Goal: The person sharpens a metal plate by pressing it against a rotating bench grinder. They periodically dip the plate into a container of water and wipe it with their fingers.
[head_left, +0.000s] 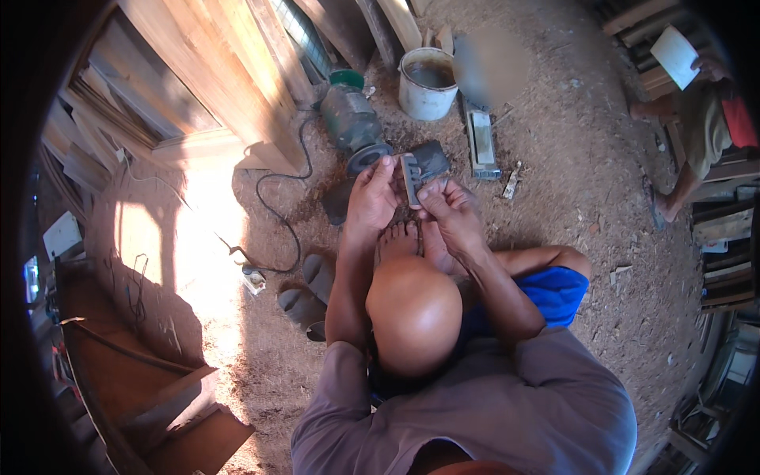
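Both my hands meet in front of my raised knee around a small flat metal piece with notches along one side (411,182). My right hand (453,215) pinches its lower end between thumb and fingers. My left hand (374,196) is closed at its upper left edge, with the fingertips partly hidden. Just beyond my left hand, a green electric grinder (351,115) lies on the ground, its dark round wheel (369,159) close to my fingers. A dark flat block (430,161) lies behind the metal piece.
A white bucket of liquid (428,89) stands beyond the grinder, with a long sharpening-stone-like block (480,138) to its right. A black cord (265,194) curves across the dirt floor. Wooden planks (214,63) lean at the upper left. Another person (697,127) holds a white board.
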`<state>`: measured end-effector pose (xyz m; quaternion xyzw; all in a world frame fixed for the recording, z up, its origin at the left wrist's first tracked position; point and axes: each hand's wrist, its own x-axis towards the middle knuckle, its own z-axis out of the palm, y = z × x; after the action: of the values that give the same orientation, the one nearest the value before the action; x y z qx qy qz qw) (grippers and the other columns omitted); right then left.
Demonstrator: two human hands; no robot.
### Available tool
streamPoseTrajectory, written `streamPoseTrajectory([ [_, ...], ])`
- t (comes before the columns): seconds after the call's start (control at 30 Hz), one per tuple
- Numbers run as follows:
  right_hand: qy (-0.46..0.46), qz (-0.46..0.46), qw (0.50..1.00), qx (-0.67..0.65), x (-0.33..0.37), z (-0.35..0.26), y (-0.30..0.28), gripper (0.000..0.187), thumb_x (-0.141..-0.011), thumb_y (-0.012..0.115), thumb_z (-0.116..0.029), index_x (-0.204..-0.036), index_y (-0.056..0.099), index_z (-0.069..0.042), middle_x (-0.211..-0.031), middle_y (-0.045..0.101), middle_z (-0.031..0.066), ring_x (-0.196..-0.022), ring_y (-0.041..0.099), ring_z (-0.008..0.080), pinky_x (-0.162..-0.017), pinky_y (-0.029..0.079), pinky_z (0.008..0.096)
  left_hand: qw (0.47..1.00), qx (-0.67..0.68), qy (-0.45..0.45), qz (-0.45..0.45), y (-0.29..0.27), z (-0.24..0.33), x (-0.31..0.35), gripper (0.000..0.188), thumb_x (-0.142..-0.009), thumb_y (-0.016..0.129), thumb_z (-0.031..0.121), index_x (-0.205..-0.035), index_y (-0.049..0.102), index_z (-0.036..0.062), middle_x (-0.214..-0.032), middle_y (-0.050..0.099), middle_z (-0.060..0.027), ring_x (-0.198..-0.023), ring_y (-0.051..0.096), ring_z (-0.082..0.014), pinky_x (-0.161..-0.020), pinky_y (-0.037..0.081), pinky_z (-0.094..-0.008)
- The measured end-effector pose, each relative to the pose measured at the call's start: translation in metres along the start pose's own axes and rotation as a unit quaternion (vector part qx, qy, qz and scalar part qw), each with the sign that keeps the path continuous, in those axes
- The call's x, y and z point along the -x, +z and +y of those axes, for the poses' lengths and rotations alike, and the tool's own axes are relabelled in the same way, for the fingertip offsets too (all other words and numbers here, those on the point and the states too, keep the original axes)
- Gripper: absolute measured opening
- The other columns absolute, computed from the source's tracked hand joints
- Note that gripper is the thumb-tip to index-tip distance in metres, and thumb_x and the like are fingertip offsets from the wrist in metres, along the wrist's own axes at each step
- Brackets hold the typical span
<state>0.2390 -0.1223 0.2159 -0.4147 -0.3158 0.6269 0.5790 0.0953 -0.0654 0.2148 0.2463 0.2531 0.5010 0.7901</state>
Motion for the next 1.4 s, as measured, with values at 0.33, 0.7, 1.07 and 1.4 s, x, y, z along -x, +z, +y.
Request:
streamPoseTrajectory([
  [0.33,0.034,-0.003,0.999,0.036,0.002,0.013,-0.005,0.003,-0.088,0.062,-0.002,-0.09,0.06,-0.004,-0.075,0.059,-0.0013,-0.062,0.051,0.0046,-0.057,0.042,0.0191,0.978,-0.202,0.047,-0.037,-0.017,-0.012,0.003,0.024,-0.091,0.058,0.004,-0.114,0.058,-0.0013,-0.103,0.064,-0.009,-0.091,0.061,-0.0145,-0.082,0.05,-0.03],
  [0.7,0.147,-0.012,0.962,-0.231,0.0,-0.003,-0.004,0.005,-0.091,0.06,-0.007,-0.095,0.062,-0.006,-0.081,0.063,0.0005,-0.065,0.058,0.0083,-0.057,0.045,0.0188,0.97,-0.17,0.006,-0.174,-0.014,-0.015,0.018,0.077,-0.081,0.071,0.009,-0.144,0.028,-0.0018,-0.131,0.048,-0.0086,-0.108,0.054,-0.0144,-0.091,0.046,-0.0298],
  [1.07,0.22,-0.063,0.93,-0.287,0.0,0.004,-0.002,0.012,-0.094,0.058,-0.02,-0.1,0.06,-0.01,-0.085,0.064,-0.0001,-0.071,0.06,0.01,-0.06,0.048,0.026,0.987,-0.093,0.055,-0.116,-0.015,-0.034,0.011,0.063,-0.081,0.074,0.015,-0.132,0.04,-0.0003,-0.125,0.055,-0.0095,-0.091,0.057,-0.0097,-0.07,0.049,-0.0214],
  [1.4,0.213,-0.016,0.94,-0.268,-0.008,0.011,-0.007,0.013,-0.095,0.055,-0.025,-0.096,0.061,-0.014,-0.08,0.063,-0.0034,-0.066,0.057,0.0077,-0.056,0.046,0.0241,0.994,-0.108,-0.02,0.014,-0.004,-0.04,0.013,0.048,-0.084,0.074,0.022,-0.116,0.045,0.0011,-0.077,0.048,0.0018,-0.061,0.046,-0.0045,-0.045,0.039,-0.0187],
])
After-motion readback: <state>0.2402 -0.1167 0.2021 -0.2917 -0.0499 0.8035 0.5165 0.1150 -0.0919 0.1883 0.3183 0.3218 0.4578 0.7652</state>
